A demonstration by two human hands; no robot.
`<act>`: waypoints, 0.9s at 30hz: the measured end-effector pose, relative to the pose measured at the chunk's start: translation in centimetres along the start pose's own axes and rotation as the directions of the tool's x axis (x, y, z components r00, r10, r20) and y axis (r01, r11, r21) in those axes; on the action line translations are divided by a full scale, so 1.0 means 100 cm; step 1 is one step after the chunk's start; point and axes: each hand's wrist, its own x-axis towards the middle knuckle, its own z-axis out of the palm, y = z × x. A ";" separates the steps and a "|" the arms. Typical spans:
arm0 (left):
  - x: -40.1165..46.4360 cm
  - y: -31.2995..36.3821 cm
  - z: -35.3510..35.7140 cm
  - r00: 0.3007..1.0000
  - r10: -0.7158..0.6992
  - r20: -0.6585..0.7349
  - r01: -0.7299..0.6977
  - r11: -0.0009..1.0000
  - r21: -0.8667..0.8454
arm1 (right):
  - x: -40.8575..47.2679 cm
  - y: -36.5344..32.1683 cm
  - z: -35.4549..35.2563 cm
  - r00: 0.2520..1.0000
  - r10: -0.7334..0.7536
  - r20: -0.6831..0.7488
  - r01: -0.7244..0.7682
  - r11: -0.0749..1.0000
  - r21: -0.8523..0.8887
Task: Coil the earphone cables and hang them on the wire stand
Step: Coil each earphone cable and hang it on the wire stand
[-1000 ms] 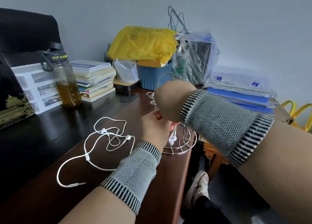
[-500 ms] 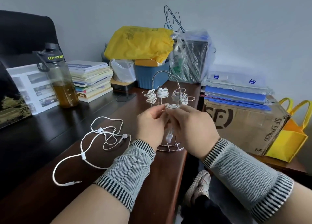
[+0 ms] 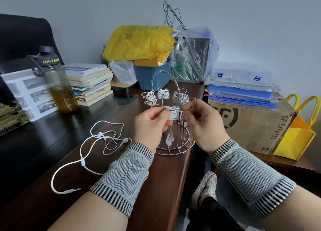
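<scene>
Center frame: my left hand (image 3: 150, 124) and right hand (image 3: 199, 121) both pinch the coiled earphone (image 3: 173, 112) at the wire stand (image 3: 174, 131). I'd keep loops tight, seat fully before releasing.

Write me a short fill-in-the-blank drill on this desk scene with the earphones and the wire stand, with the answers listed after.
1. Both hands, the left hand and the right hand, hold a coiled earphone cable in front of the ____.
2. The loose earphone lies uncoiled on the ____.
3. The liquid in the water bottle is ____ in colour.

Answers: wire stand; desk; amber
</scene>
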 end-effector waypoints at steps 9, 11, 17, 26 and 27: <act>0.007 0.009 -0.016 0.992 -0.124 -0.012 0.124 0.992 0.014 | -0.002 -0.011 -0.004 0.962 -0.030 0.272 -0.002 0.993 0.115; 0.006 0.015 -0.020 0.992 -0.124 0.002 0.123 0.990 0.064 | -0.003 -0.008 -0.004 0.960 -0.050 0.276 0.020 0.994 0.111; 0.001 0.030 -0.036 0.998 0.030 -0.046 -0.005 0.881 0.473 | -0.004 -0.006 0.002 0.981 -0.038 0.192 0.017 0.993 0.114; -0.022 0.035 -0.020 0.966 0.040 0.254 -0.195 0.758 0.623 | -0.008 -0.006 0.006 0.995 -0.002 0.097 -0.010 0.992 0.125; -0.020 0.039 -0.021 0.958 0.090 0.273 -0.254 0.706 0.661 | -0.007 -0.006 0.006 0.996 0.008 0.085 -0.019 0.992 0.125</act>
